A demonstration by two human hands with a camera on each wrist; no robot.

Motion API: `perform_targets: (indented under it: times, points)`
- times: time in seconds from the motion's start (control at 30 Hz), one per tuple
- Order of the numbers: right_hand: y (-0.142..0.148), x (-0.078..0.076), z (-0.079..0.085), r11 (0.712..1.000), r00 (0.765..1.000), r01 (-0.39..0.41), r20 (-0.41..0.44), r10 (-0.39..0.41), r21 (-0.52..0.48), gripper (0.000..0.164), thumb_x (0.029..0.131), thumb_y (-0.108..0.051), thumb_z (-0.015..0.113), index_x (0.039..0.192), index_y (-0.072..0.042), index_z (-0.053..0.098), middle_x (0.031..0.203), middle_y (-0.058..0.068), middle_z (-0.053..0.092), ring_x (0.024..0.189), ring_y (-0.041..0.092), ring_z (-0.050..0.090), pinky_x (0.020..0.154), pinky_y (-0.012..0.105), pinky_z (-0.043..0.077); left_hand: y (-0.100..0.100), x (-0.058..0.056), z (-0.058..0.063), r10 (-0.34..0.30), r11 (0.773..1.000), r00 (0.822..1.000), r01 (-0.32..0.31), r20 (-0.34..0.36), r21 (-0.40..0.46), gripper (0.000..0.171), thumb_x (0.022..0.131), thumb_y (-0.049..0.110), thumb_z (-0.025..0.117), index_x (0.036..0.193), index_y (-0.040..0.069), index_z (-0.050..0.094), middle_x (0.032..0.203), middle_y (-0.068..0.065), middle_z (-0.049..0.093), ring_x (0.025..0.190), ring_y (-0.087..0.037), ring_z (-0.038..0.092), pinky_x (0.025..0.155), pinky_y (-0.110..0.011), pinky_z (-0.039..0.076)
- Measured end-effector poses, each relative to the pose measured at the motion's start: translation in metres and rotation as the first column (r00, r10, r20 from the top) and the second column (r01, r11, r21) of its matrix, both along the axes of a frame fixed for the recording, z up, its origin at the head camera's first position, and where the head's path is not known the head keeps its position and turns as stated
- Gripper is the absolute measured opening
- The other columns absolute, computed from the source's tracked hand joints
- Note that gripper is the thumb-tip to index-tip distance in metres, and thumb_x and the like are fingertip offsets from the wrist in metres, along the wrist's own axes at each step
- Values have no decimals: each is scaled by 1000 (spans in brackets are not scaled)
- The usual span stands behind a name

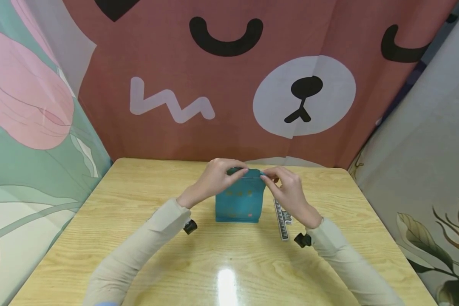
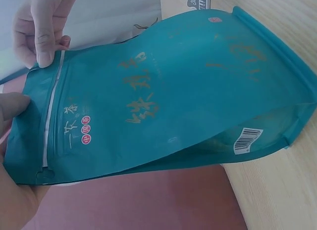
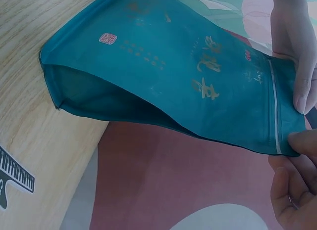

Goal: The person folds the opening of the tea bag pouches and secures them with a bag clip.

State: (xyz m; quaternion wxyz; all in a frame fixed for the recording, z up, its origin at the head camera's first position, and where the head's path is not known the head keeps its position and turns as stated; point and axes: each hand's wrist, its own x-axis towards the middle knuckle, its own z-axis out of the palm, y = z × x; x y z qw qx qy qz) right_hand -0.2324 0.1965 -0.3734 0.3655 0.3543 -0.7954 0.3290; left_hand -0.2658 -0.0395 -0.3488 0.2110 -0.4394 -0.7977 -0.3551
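A teal stand-up pouch (image 1: 239,202) with gold writing is upright on the table in the head view, its wider base toward me. My left hand (image 1: 219,176) pinches its top edge near the left corner, thumb on the front face. The right corner is pinched by my right hand (image 1: 288,187), thumb in front and fingers behind. In the left wrist view, a pale zip strip (image 2: 52,109) runs across the pouch just below the gripped edge, and a barcode label (image 2: 247,141) shows near the base. The right wrist view shows the folded bottom gusset (image 3: 99,94).
A flat cutout with a piano-key pattern (image 1: 281,221) lies on the wooden table (image 1: 168,255), right of the pouch and near my right wrist. Behind the table hangs a curtain (image 1: 157,136) with a bear print; more printed curtains stand at both sides.
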Motion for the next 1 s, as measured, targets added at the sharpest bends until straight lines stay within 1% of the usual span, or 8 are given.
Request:
perform_targets:
  times: [0.13,0.3,0.4,0.53,0.6,0.67,0.77,1.0]
  points:
    - [-1,1,0,1000,1000,12,-27,-11,21,18,81,5,78,95,-2,70,81,6,68,66,16,63,57,34,53,-1,2,1,5,1000,1000,-5,8,-4,16,96,18,68,107,10,77,100,0,74,80,-6,68,70,-24,52]
    - [-2,2,0,999,998,19,-61,-16,37,18,79,6,79,92,-3,70,80,6,68,64,15,63,56,32,53,0,2,1,13,1000,1000,-13,-2,-19,16,96,18,68,107,11,77,101,0,74,80,-7,68,70,-24,51]
    - [-2,3,1,999,997,18,-73,-15,36,19,79,8,79,92,-2,70,80,6,69,65,16,63,56,33,53,0,2,2,19,999,998,-21,-57,-37,16,95,17,69,107,10,76,99,0,74,76,-7,67,67,-22,50]
    - [-2,4,2,999,999,20,-38,-19,32,18,80,6,78,94,-2,70,81,6,69,66,16,63,57,34,53,2,2,4,30,997,986,-42,-162,-72,13,94,16,70,104,9,76,94,-1,74,66,-6,64,56,-19,45]
    - [-2,4,2,999,1000,24,-17,-23,33,16,82,4,77,95,-2,70,82,6,69,67,16,63,58,34,53,3,3,6,32,995,979,-50,-199,-88,12,94,15,70,102,9,76,92,-1,74,61,-6,61,50,-19,41]
    - [-1,4,2,999,1000,25,-9,-25,31,15,82,3,77,95,-2,70,82,6,69,67,16,63,59,34,53,4,3,8,30,994,976,-53,-217,-98,12,94,15,69,101,8,76,90,-1,74,56,-5,58,45,-19,37]
    - [-1,3,1,1000,1000,21,-13,-20,23,16,81,3,78,95,-2,70,82,6,69,67,16,63,59,34,52,6,4,11,25,993,973,-50,-230,-107,13,94,15,68,102,8,76,90,0,73,54,-3,55,43,-19,34]
    - [-2,1,0,1000,999,11,-38,-11,10,20,78,7,79,93,-2,70,80,6,69,66,16,62,58,33,51,15,4,16,-11,989,966,-29,-259,-148,18,95,21,69,107,10,76,96,1,73,70,-5,65,51,-14,40]
